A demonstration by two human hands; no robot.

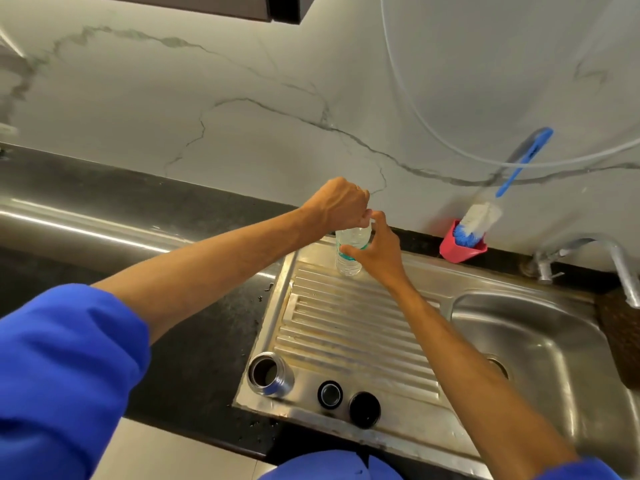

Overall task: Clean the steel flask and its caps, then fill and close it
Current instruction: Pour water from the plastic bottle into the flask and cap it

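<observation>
The open steel flask (270, 374) stands upright at the near left corner of the ribbed drainboard (349, 327). Beside it to the right lie two black caps: a ring-shaped one (330, 394) and a solid one (364, 409). At the far end of the drainboard stands a clear plastic water bottle (349, 252). My left hand (341, 202) is curled over the bottle's top and hides its cap. My right hand (375, 249) grips the bottle's body from the right side.
A steel sink basin (540, 344) with a tap (588, 258) lies right of the drainboard. A red holder (462, 244) with a blue-handled bottle brush (485, 218) leans against the marble wall. Black countertop (194, 351) stretches to the left. A thin hose (450, 143) hangs across the wall.
</observation>
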